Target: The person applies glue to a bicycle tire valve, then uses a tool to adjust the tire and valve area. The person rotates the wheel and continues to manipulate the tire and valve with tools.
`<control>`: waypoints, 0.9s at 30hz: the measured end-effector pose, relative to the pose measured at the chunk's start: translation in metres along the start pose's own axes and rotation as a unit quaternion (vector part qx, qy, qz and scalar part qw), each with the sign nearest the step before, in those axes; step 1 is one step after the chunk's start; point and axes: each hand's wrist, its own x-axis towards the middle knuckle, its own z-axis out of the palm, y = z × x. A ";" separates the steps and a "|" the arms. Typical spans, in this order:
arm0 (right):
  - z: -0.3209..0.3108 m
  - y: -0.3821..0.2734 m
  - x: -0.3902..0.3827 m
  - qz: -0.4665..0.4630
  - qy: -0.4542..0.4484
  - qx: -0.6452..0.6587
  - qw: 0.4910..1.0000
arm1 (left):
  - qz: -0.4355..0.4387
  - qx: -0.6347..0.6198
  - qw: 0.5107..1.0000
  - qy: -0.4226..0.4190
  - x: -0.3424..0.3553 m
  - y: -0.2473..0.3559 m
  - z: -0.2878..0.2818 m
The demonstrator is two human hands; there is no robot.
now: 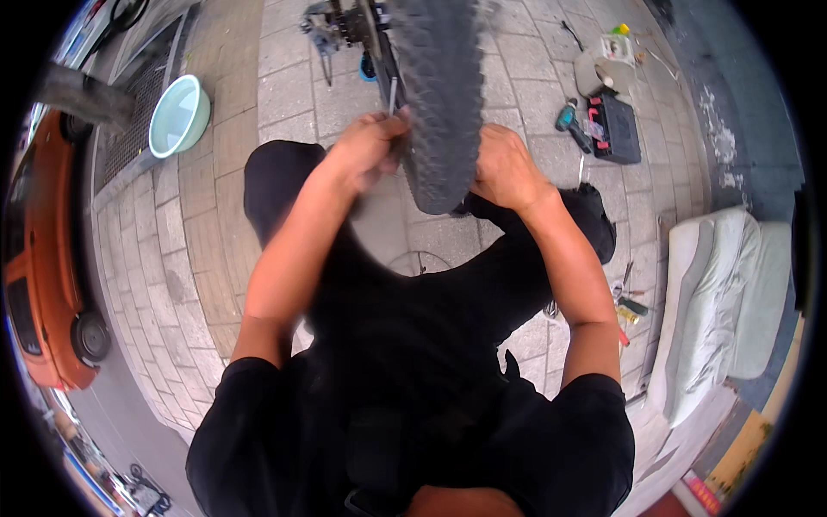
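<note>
A bicycle's knobbly black tyre (439,112) stands upright between my knees, its wheel seen edge-on. On its left side my left hand (366,151) is closed, slightly blurred, with a thin silver rod-like piece (393,96) rising from the fingertips. Whether that piece is a tool or part of the bike I cannot tell. My right hand (508,168) is curled shut against the tyre's right side near the wheel axle area; whatever its fingers hold is hidden. Beyond my left hand is the derailleur (323,34) with dark sprockets.
A pale green basin (180,116) of water sits at the left. At the right are a cordless drill (570,116), a black toolbox (614,129) and a beige container (593,73). Small tools (633,306) lie near a covered cushion (706,302). An orange car (47,258) stands far left.
</note>
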 end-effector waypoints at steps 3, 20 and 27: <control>-0.034 0.011 -0.014 0.073 0.163 -0.043 0.983 | 0.026 -0.106 0.994 0.005 -0.011 -0.012 -0.022; 0.289 0.017 -0.463 0.894 0.122 0.217 0.372 | -0.013 0.213 0.972 0.100 -0.009 -0.008 -0.003; 0.334 -0.100 -0.503 0.887 -0.089 0.161 0.423 | 0.020 0.271 0.960 0.067 -0.009 -0.012 -0.017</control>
